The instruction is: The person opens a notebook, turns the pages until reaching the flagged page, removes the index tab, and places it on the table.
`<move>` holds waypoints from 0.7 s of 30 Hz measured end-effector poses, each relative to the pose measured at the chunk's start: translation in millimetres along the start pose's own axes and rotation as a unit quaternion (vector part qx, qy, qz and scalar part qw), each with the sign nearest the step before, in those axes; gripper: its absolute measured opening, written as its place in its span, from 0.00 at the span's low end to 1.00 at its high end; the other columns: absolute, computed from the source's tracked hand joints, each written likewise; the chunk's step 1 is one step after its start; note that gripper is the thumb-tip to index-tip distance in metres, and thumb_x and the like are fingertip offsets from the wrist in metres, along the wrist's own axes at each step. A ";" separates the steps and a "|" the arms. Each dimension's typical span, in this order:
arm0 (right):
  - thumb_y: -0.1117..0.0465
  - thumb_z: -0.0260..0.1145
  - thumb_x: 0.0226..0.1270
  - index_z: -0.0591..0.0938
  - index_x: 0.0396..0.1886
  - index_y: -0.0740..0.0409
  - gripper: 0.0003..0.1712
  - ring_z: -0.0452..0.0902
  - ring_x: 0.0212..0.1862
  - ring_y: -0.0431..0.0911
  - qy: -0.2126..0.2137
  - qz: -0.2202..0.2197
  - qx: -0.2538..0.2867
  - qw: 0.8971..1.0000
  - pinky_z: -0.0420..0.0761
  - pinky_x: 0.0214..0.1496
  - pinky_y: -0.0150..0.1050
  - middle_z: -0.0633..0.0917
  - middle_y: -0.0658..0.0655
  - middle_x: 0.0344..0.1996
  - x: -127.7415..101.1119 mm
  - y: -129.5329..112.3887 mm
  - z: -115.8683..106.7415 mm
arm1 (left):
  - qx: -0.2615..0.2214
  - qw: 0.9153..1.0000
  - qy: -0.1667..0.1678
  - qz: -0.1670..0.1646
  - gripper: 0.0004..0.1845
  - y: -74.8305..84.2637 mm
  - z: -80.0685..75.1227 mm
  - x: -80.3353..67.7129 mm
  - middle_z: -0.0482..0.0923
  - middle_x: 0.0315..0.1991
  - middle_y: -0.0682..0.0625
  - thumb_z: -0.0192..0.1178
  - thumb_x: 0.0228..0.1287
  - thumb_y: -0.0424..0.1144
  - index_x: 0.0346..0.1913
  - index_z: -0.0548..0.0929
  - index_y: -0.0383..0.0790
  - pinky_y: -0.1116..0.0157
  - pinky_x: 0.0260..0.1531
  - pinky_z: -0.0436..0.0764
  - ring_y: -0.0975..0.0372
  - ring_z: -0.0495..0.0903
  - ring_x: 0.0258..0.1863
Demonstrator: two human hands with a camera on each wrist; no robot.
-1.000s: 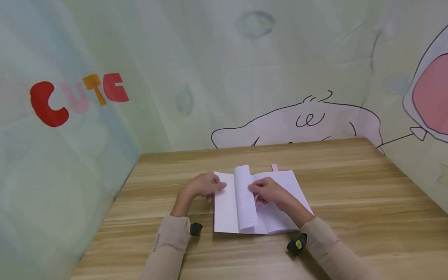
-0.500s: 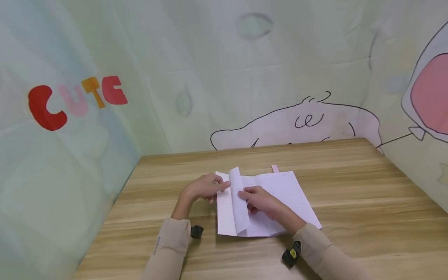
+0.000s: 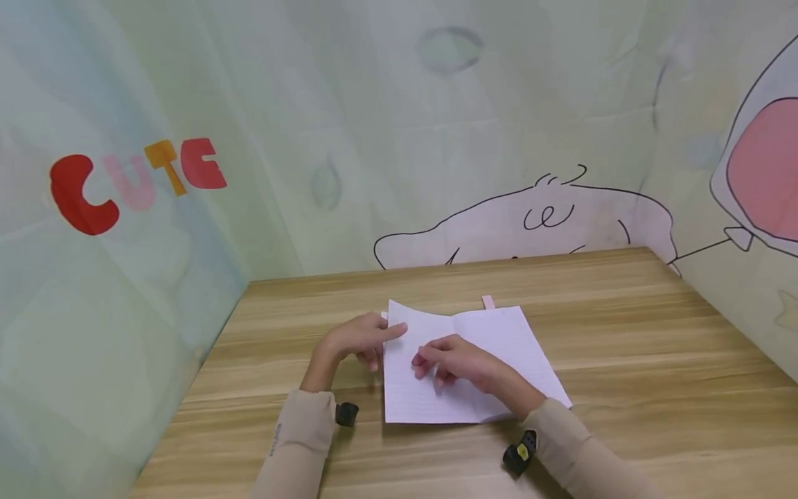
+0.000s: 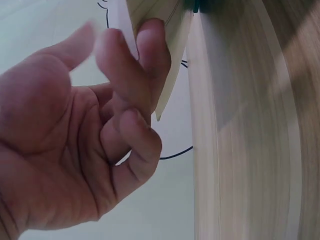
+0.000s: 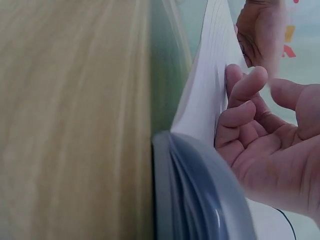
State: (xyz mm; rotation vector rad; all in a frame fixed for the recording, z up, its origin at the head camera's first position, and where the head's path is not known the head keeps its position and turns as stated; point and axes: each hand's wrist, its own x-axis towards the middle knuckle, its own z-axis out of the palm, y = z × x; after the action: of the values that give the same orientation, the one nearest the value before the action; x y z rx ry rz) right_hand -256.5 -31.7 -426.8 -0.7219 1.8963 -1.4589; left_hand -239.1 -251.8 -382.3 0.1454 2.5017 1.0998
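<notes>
A notebook point(image 3: 542, 378) with lined white pages lies spread on the table, its left page point(image 3: 405, 395) turned over flat with the far left corner curling up. At that left edge is my left hand point(image 3: 364, 336), thumb above the page and other fingers curled at the edge from below. In the left wrist view, the left fingertips point(image 4: 155, 37) touch the yellowish underside of the leaves, the thumb standing apart from them. Over the left page rests my right hand point(image 3: 458, 360), fingers loosely curled and holding nothing. The right wrist view shows its thumb point(image 5: 290, 93) apart from the index fingertip.
A pink tab point(image 3: 488, 302) sticks out past the notebook's far edge. The wood-grain table point(image 3: 661, 374) is bordered by printed curtains point(image 3: 324, 125). Each wrist wears a black camera point(image 3: 520, 454) near the notebook's front.
A lifted leaf has swung from the middle over to the left and now lies on the left side. My right hand moved left with it, then let go; the left hand stayed at the edge.
</notes>
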 end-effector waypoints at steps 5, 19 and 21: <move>0.55 0.54 0.65 0.80 0.39 0.60 0.15 0.72 0.19 0.42 0.004 -0.010 -0.029 1.000 0.69 0.22 0.32 0.83 0.57 0.29 -0.3 -1.3 -3.6 | 0.006 1.000 -0.008 0.002 0.11 -4.2 -1.1 2.4 0.75 0.19 0.45 0.59 0.57 0.40 0.37 0.74 0.35 0.65 0.16 0.73 0.59 0.75 0.12; 0.59 0.57 0.63 0.79 0.40 0.62 0.12 0.74 0.20 0.46 0.145 -0.026 -0.167 0.975 0.74 0.30 0.42 0.82 0.60 0.28 -9.4 -12.9 -55.4 | 0.001 1.000 -0.006 -0.023 0.13 -6.7 -1.8 7.9 0.73 0.18 0.46 0.61 0.54 0.35 0.39 0.70 0.34 0.67 0.16 0.72 0.59 0.75 0.12; 0.60 0.58 0.62 0.79 0.40 0.62 0.12 0.74 0.19 0.46 0.154 -0.025 -0.182 0.971 0.74 0.29 0.41 0.82 0.60 0.27 -11.0 -11.9 -61.0 | 0.002 1.000 -0.006 -0.020 0.14 -6.4 -1.3 7.7 0.72 0.18 0.46 0.61 0.54 0.35 0.39 0.69 0.34 0.66 0.16 0.72 0.59 0.75 0.12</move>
State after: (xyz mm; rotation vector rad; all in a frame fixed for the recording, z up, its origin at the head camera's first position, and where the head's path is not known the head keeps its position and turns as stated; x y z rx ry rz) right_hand -295.0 11.8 -402.2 -0.7429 2.4434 -1.3250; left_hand -246.3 -255.1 -388.6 0.1020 2.4853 1.0742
